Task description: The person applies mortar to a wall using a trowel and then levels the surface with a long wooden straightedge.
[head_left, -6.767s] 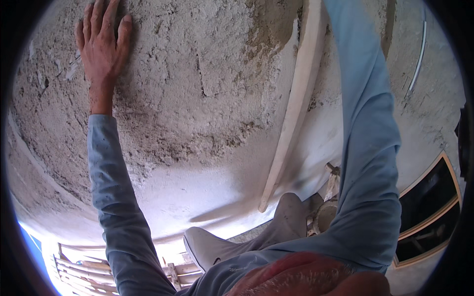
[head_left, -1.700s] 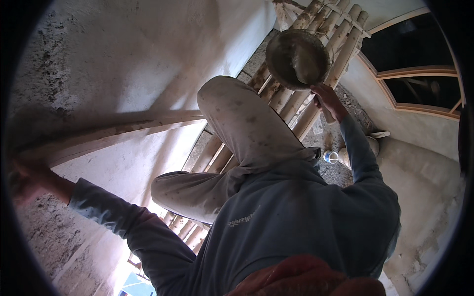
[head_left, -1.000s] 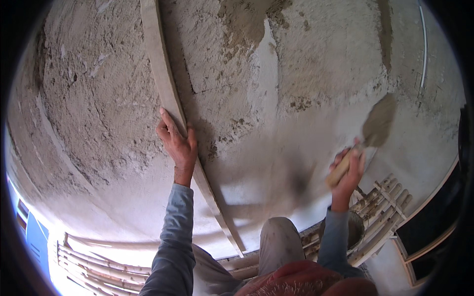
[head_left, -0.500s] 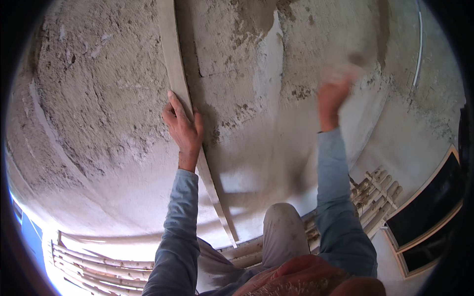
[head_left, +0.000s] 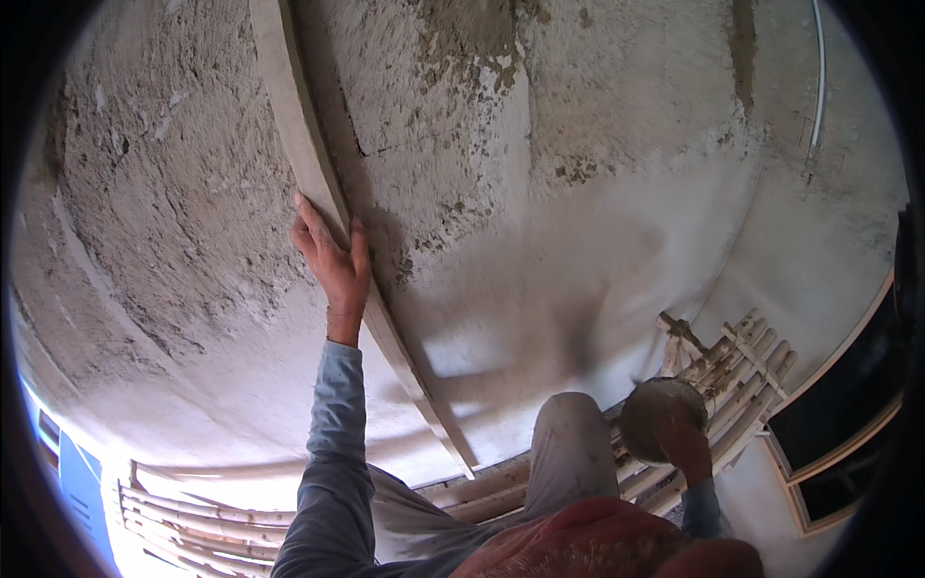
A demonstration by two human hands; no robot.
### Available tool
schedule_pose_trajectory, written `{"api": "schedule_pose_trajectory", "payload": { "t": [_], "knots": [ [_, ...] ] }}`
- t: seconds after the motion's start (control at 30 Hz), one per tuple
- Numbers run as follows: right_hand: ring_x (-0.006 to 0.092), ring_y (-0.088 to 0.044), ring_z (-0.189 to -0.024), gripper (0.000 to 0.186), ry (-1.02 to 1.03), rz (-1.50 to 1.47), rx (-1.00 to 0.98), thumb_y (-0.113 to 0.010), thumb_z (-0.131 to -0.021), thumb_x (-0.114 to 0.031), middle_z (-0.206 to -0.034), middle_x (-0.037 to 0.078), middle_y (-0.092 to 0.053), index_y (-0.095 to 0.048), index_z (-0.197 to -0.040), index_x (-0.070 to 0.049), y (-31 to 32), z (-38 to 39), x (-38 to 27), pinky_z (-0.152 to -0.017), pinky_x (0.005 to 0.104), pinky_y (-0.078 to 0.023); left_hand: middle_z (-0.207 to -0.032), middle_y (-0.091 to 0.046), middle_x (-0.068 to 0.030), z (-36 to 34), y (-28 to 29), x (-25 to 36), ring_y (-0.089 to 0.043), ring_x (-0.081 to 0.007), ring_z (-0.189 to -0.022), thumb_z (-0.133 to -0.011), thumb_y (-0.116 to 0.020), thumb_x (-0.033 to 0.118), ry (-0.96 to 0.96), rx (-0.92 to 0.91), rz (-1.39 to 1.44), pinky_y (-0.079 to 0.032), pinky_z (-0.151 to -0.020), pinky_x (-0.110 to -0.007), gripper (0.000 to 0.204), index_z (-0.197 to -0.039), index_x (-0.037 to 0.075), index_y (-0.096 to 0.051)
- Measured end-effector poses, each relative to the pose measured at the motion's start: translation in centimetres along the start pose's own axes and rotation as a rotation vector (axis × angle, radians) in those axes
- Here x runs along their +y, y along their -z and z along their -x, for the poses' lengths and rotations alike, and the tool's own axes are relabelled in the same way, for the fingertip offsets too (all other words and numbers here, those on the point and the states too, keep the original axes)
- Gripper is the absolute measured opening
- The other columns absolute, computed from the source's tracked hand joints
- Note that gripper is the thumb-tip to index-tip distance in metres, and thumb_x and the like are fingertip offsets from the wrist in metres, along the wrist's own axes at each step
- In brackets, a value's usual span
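My left hand (head_left: 333, 275) grips a long pale wooden straightedge (head_left: 306, 144), thumb on one edge and fingers on the other. The straightedge lies at a slant along the rough plaster wall (head_left: 193, 222), from the upper middle down beside my knee. Down at the right, my right hand (head_left: 682, 441) reaches into a round, dark, mortar-stained bowl (head_left: 638, 416). Its fingers are hidden in the bowl's shadow, so whatever they hold does not show.
Bamboo poles (head_left: 747, 371) form a platform at the right, under the bowl. More poles (head_left: 202, 525) run along the lower left. A wood-framed window (head_left: 838, 414) stands at the far right, with a thin pale conduit (head_left: 819, 87) on the wall above. My knee (head_left: 568, 443) is bent toward the wall.
My right hand has dropped from high on the wall to the bowl, where mortar spatter now marks the upper wall. The straightedge's upper part and my left hand have shifted left.
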State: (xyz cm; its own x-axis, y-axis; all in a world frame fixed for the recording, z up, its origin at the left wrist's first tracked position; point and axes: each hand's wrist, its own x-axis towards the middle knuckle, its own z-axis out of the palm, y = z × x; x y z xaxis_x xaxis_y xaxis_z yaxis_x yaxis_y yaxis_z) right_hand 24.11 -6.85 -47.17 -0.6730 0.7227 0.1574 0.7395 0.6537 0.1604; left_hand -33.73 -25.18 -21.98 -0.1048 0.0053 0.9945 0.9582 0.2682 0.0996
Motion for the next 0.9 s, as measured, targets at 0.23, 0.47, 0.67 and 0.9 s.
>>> {"api": "schedule_pose_trajectory", "payload": {
  "t": [0.23, 0.47, 0.67, 0.9],
  "knots": [
    [0.0337, -0.064, -0.106, 0.039, -0.106, -0.089, 0.149, -0.070, -0.087, -0.029, -0.109, 0.016, -0.068, -0.070, -0.122, -0.012, -4.2, -3.1, -1.9, -0.094, 0.0463, -0.050, -0.131, -0.042, -0.0230, -2.5, -2.6, 7.0, -0.049, -0.0338, -0.121, -0.092, -0.069, 0.012, -0.034, -0.043, 0.129, -0.053, -0.092, -0.046, 0.089, -0.163, 0.000, -0.018],
    [0.0414, -0.056, -0.107, 0.093, 0.334, -0.914, 0.938, -0.081, -0.084, -0.046, -0.119, 0.024, -0.056, -0.040, -0.151, 0.004, 16.7, -21.3, -26.2, -0.093, 0.0513, -0.045, -0.118, -0.047, -0.0238, -10.7, -6.7, 17.3, -0.058, -0.0337, -0.095, -0.090, -0.067, 0.008, -0.062, -0.040, 0.111, -0.055, -0.074, -0.044, 0.090, -0.163, -0.001, -0.016],
    [0.0414, -0.061, -0.086, 0.060, 0.153, -0.862, 1.334, -0.070, -0.095, -0.034, -0.108, 0.027, -0.053, -0.048, -0.129, 0.010, 23.4, -29.9, -27.1, -0.069, 0.0497, -0.053, -0.131, -0.049, -0.0277, -16.9, -9.0, 19.6, -0.060, -0.0387, -0.108, -0.096, -0.069, 0.023, -0.163, -0.043, 0.086, -0.057, -0.083, -0.045, 0.080, -0.162, 0.004, -0.027],
    [0.0385, -0.063, -0.088, 0.054, 0.219, -0.822, 1.415, -0.065, -0.098, -0.035, -0.103, 0.023, -0.053, -0.046, -0.125, 0.008, 34.4, -37.4, -18.8, -0.067, 0.0501, -0.055, -0.160, -0.042, -0.0114, -20.4, -3.0, 2.0, -0.036, -0.0309, -0.150, -0.105, -0.052, 0.050, -0.393, 0.085, -0.588, -0.020, -0.127, -0.049, 0.059, -0.157, 0.026, -0.043]
  ]
}}
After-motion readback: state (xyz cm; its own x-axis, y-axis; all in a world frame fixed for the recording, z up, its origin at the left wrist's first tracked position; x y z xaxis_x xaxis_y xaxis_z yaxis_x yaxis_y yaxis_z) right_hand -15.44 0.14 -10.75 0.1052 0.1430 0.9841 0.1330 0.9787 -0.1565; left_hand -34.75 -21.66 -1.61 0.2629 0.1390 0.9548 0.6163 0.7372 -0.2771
